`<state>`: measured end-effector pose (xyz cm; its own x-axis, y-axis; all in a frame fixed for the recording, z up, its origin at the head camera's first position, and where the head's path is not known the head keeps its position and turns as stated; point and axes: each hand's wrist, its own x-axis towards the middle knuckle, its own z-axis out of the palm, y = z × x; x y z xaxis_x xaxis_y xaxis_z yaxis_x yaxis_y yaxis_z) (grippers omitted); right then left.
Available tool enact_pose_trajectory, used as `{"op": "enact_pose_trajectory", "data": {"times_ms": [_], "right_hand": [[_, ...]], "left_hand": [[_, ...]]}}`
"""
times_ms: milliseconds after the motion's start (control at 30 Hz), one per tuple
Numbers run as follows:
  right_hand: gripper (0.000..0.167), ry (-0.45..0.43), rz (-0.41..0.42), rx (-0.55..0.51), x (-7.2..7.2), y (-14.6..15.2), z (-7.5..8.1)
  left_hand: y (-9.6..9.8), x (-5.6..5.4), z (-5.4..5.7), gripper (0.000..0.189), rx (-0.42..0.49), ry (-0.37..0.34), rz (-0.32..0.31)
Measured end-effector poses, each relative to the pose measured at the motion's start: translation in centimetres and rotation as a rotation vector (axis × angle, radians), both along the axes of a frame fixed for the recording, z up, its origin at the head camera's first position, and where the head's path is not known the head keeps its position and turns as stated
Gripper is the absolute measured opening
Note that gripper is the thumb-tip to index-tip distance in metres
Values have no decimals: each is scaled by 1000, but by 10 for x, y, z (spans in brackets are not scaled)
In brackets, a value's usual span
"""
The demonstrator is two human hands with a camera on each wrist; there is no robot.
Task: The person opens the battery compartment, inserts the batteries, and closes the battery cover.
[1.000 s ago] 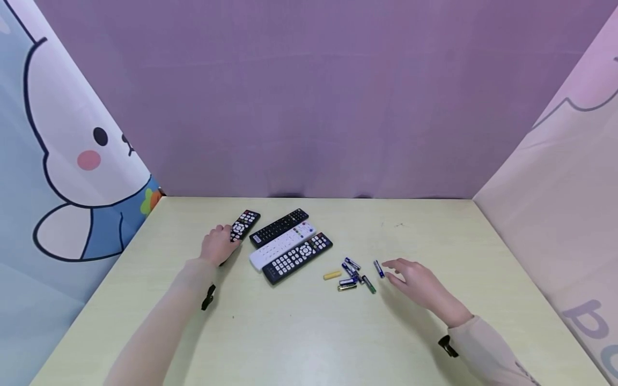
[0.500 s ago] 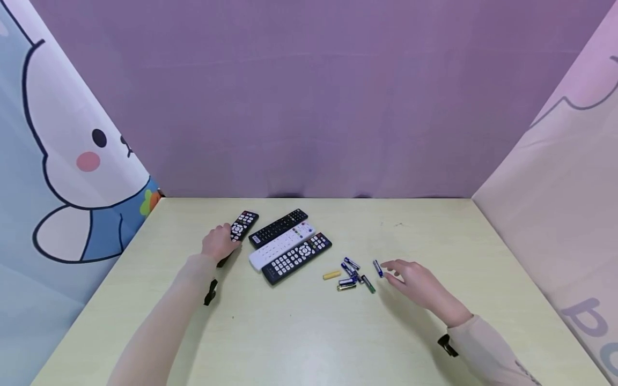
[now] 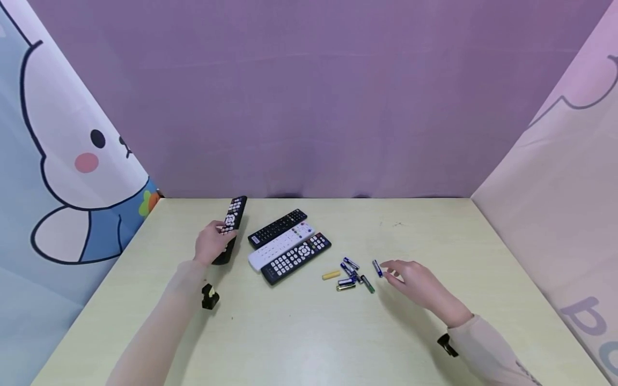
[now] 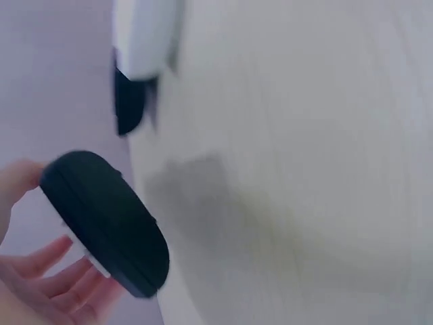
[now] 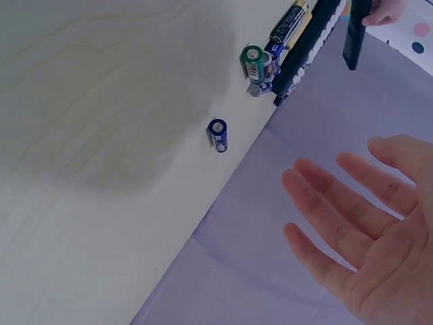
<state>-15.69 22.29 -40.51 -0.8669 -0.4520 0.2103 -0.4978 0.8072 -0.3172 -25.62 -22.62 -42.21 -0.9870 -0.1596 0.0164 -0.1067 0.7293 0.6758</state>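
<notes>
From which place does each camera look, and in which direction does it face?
Head: on the person's head, facing forward and down over the table; left hand, right hand and sleeved arms show.
Left wrist: on that wrist, facing the held black remote; part of the left hand shows.
Right wrist: on that wrist, facing past the right hand toward the batteries; part of the left hand shows at top right.
Shared: head and right wrist views both show the batteries.

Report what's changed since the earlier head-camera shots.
The left hand has raised the gripped black remote control off the table, shifting it leftward; nothing was let go. The right hand near the lone blue battery, the row of three remote controls and the clustered batteries stayed put.
</notes>
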Motion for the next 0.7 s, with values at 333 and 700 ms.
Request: {"op": "enact_pose_trajectory", "data": {"times_ms": [333, 700], "right_hand": [[24, 9, 22, -13, 6, -5, 6], [22, 37, 69, -31, 13, -16, 12]], "left_hand": [[20, 19, 17, 58, 594, 51, 116], [43, 51, 34, 38, 1149, 56, 11]]}}
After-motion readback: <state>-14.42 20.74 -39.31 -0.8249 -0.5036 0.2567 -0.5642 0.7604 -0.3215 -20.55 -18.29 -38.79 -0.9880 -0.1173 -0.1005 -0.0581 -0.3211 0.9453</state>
